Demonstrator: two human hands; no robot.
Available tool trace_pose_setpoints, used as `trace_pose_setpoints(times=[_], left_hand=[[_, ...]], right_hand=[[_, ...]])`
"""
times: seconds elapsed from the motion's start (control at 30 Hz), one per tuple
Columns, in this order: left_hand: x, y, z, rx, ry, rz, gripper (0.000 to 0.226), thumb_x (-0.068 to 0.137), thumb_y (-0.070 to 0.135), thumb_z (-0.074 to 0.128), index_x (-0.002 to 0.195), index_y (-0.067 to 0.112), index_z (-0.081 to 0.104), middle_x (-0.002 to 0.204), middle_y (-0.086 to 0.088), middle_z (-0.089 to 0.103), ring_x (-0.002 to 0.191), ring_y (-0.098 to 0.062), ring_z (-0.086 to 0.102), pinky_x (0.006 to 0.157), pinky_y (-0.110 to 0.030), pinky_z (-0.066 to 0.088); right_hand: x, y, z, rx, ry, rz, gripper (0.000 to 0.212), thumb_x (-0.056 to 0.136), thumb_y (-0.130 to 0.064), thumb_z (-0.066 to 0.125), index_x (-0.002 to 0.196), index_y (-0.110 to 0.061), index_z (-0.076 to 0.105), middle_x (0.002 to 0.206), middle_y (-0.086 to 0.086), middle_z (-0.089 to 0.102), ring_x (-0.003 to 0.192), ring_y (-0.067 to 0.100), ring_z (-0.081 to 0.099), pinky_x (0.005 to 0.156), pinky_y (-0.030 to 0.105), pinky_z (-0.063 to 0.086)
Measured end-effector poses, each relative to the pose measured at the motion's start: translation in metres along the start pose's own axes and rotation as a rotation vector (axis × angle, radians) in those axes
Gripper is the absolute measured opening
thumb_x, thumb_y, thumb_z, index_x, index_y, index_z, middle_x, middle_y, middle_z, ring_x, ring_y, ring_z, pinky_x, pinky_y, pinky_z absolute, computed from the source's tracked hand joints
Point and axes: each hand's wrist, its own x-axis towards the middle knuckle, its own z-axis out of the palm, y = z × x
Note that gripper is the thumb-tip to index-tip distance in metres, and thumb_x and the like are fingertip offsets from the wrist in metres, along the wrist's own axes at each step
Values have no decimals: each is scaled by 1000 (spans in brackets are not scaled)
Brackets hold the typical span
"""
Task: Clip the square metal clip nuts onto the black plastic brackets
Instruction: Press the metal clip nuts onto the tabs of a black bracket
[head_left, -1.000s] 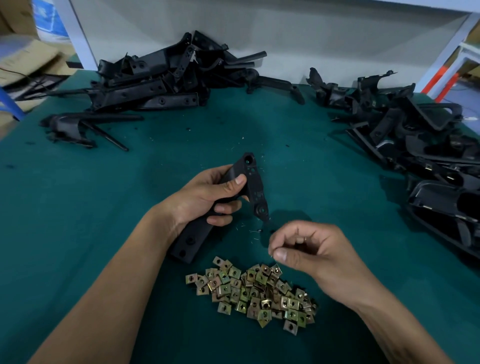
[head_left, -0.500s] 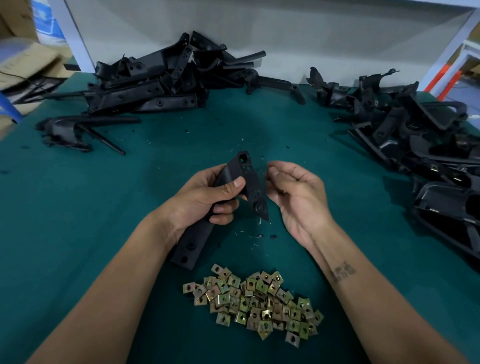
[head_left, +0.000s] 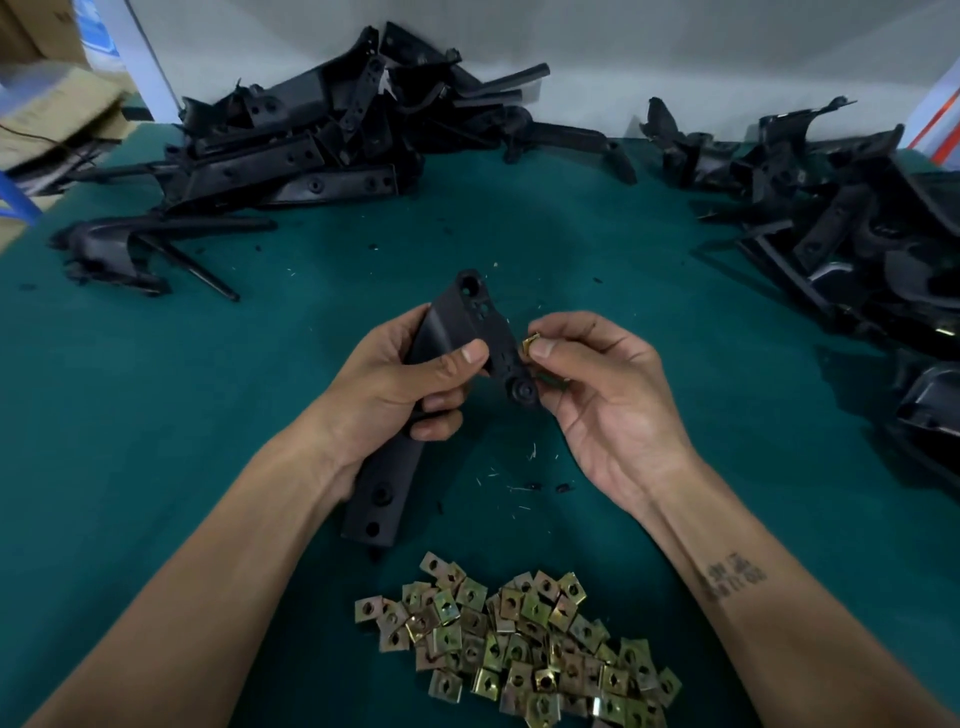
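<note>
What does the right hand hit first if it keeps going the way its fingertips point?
Likely the right edge of the black plastic bracket in the left hand; the right hand pinches a clip nut nearly against it.

Bracket (head_left: 470, 332) sits in the left hand (head_left: 395, 384), nut (head_left: 531, 343) in the right hand (head_left: 602, 395) touching its right edge, nut pile (head_left: 519, 639) nearer than both hands, bracket heaps beyond-left (head_left: 311, 150) and far right (head_left: 852, 208).
</note>
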Motion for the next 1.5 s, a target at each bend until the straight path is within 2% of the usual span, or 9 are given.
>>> trace_pose_setpoints(times=[0.23, 0.47, 0.67, 0.83, 0.97, 1.17, 1.33, 1.4, 1.5], left_hand=[[-2, 0, 0, 21, 26, -9, 20, 86, 13, 68, 100, 9, 54, 73, 2, 45, 49, -8, 31, 38, -18, 30], [-3, 0, 3, 7, 39, 2, 21, 87, 11, 67, 101, 8, 52, 72, 2, 46, 49, -8, 31, 38, -19, 29], [-4, 2, 4, 53, 42, 12, 28, 88, 11, 67, 107, 9, 46, 72, 4, 51, 51, -10, 29, 39, -19, 29], [-4, 2, 6, 71, 51, 6, 29, 87, 13, 67, 108, 9, 47, 71, 4, 50, 51, -10, 28, 40, -20, 28], [-4, 1, 4, 69, 44, 7, 28, 89, 12, 68, 109, 9, 48, 70, 5, 49, 51, -10, 28, 39, -19, 29], [-3, -1, 2, 64, 40, 7, 19, 88, 13, 67, 99, 10, 51, 69, 6, 50, 51, -10, 28, 39, -19, 30], [-3, -1, 0, 88, 41, 21, 20, 90, 14, 67, 101, 10, 50, 71, 4, 49, 51, -11, 28, 40, -20, 30], [-4, -2, 0, 94, 24, 35, 22, 91, 14, 65, 105, 8, 49, 71, 3, 51, 50, -11, 27, 40, -20, 31], [-4, -2, -1, 92, 6, 52, 24, 92, 13, 63, 109, 7, 47, 71, 5, 56, 50, -10, 27, 39, -19, 31]], right_hand=[[0, 3, 1, -53, 30, -27, 22, 68, -1, 77, 89, -1, 73, 78, 13, 72, 70, 20, 69, 64, 29, 58], [-1, 3, 3, 2, 50, -4, 10, 68, 1, 76, 75, -2, 68, 78, 16, 72, 73, 24, 72, 64, 29, 59], [-1, 1, 2, -3, 67, 7, 14, 81, 9, 68, 78, -4, 63, 77, 11, 71, 70, 17, 67, 66, 26, 57], [-1, 2, 1, -14, 64, -1, 14, 82, 11, 67, 79, -2, 62, 76, 11, 72, 72, 18, 70, 65, 26, 57], [0, 2, -1, -35, 49, 8, 13, 78, 8, 70, 75, -3, 64, 76, 13, 72, 71, 19, 68, 67, 27, 58], [0, 4, -2, -28, 26, -1, 11, 71, 2, 73, 77, -1, 64, 77, 13, 72, 73, 20, 69, 70, 27, 59], [-1, 6, -2, -53, 33, -16, 11, 73, 2, 72, 80, 1, 63, 78, 13, 72, 75, 20, 69, 70, 27, 58], [-2, 4, -2, -28, -7, -13, 10, 78, -5, 72, 78, 0, 64, 80, 16, 69, 79, 25, 66, 73, 32, 56], [-3, 0, -3, 39, -45, 12, 22, 86, -16, 69, 78, 4, 71, 83, 21, 67, 83, 34, 63, 77, 39, 54]])
